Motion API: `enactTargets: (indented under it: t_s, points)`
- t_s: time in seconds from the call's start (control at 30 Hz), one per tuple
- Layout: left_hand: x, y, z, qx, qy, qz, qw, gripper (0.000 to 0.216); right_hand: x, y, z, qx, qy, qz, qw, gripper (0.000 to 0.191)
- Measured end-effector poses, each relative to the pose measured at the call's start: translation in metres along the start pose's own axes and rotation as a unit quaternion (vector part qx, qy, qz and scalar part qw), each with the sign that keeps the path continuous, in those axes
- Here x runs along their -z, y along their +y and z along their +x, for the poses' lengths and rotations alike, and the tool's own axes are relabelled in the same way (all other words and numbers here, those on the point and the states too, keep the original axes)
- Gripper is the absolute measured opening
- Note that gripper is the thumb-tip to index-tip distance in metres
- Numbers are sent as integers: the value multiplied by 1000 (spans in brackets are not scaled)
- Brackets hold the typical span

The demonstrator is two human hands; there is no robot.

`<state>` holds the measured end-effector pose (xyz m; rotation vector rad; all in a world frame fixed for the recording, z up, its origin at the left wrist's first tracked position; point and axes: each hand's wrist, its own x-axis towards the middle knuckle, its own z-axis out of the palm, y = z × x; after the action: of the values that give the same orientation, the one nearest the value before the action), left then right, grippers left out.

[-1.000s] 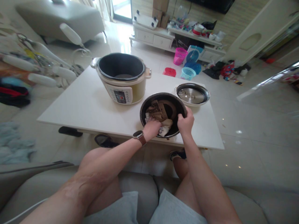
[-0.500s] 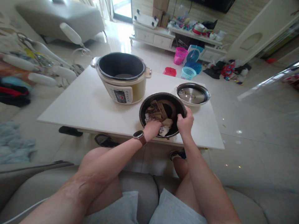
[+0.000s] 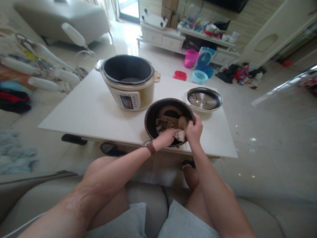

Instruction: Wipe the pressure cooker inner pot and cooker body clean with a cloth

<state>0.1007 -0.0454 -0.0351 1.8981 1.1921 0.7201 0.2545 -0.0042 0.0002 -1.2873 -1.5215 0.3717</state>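
Observation:
A dark inner pot (image 3: 151, 115) is tilted toward me over the front edge of the white table. My right hand (image 3: 194, 129) grips its right rim, thumb inside. Inside the pot, my left hand (image 3: 166, 138), with a watch on the wrist, is closed on a crumpled brown and white cloth (image 3: 180, 135) pressed against the lower right wall. Its fingertips are partly hidden by the cloth. Behind to the left stands a cream and gold electric pressure cooker (image 3: 146, 96), its top uncovered. The cooker's round lid (image 3: 204, 100) lies with its metal inner side up at the right.
The white table (image 3: 81, 115) stands before the grey sofa (image 3: 146, 201) where I sit. Beyond it are a pink basket (image 3: 191, 59), a light blue basket (image 3: 199, 77) and a red basin (image 3: 179, 75) on the floor. A white rack (image 3: 49, 62) stands at the left.
My left hand has moved right inside the pot, dragging the cloth along the lower wall toward my right hand. The pot has shifted slightly left with my right hand still on its rim.

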Motion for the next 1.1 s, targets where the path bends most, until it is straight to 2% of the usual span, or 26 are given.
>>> enactTargets:
  t_s: [0.1, 0.23, 0.33, 0.47, 0.57, 0.63, 0.7, 0.83, 0.93, 1.0, 1.1]
  points:
    - [5, -4, -6, 6, -65, 130, 989, 55, 1, 3, -1, -15, 6, -7, 1000, 36]
    - [24, 2, -13, 101, -67, 290, 949, 31, 5, 2, 3, -26, 6, -26, 999, 31]
    - [31, 8, -15, 103, -59, 327, 938, 32, 10, 0, 9, -27, -3, -44, 999, 25]
    - [27, 9, -16, 69, -63, 327, 940, 30, 19, 1, 19, -97, -1, -64, 993, 11]
    - [23, 8, -16, 48, -64, 331, 940, 30, 25, 6, 25, -112, -10, -76, 991, 31]
    - [23, 8, -17, 41, -65, 330, 941, 30, 27, 11, 26, -82, -27, -69, 994, 44]
    - [24, 9, -18, 36, -63, 327, 942, 29, 27, 14, 26, -48, -36, -39, 997, 48]
    - [22, 8, -17, 53, -66, 280, 956, 31, 22, 14, 23, -38, -51, 24, 998, 55]
    - [14, 4, -8, 86, -51, 148, 984, 38, 18, 7, 16, -56, -51, 33, 997, 51]
    - [6, 1, 1, 105, -3, 16, 994, 42, 15, 2, 10, -57, -39, 35, 997, 49]
    - [-4, 2, 11, 107, 73, -132, 983, 50, 12, -2, 2, -59, -18, 38, 997, 49]
